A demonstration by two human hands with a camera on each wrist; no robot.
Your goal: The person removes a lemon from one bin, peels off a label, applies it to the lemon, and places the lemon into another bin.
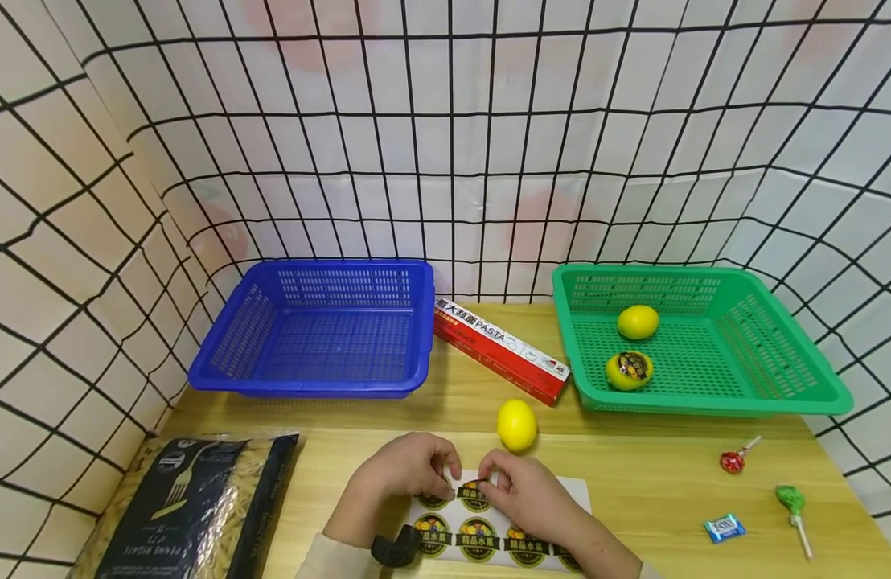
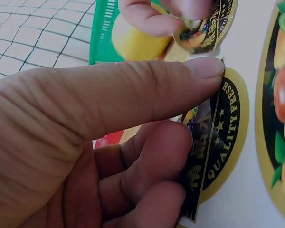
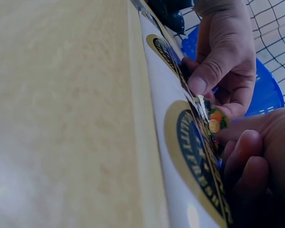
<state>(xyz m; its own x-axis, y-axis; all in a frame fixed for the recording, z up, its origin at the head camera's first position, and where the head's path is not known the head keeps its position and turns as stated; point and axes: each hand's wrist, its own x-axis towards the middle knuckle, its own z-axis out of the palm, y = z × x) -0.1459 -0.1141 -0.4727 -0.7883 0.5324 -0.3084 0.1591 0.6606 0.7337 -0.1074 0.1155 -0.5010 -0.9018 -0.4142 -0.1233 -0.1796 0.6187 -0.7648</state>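
Note:
A white sticker sheet (image 1: 489, 532) with round black-and-gold fruit labels lies at the table's near edge. My left hand (image 1: 445, 476) holds the sheet's top edge down, thumb (image 2: 180, 90) on top and fingers curled beneath. My right hand (image 1: 494, 479) pinches one label (image 2: 202, 28) and has its edge lifted off the sheet; the same curled label (image 3: 213, 119) shows in the right wrist view. A bare yellow lemon (image 1: 517, 425) rests just beyond the hands. In the green basket (image 1: 793, 386) lie a plain lemon (image 1: 638, 322) and a labelled lemon (image 1: 629, 370).
An empty blue basket (image 1: 228, 354) stands at the back left, with a red pasta box (image 1: 499, 350) between the baskets. A dark bag of penne (image 1: 192, 503) lies at the front left. Two lollipops (image 1: 735, 460) (image 1: 793, 503) and a blue candy (image 1: 724, 527) lie at the right.

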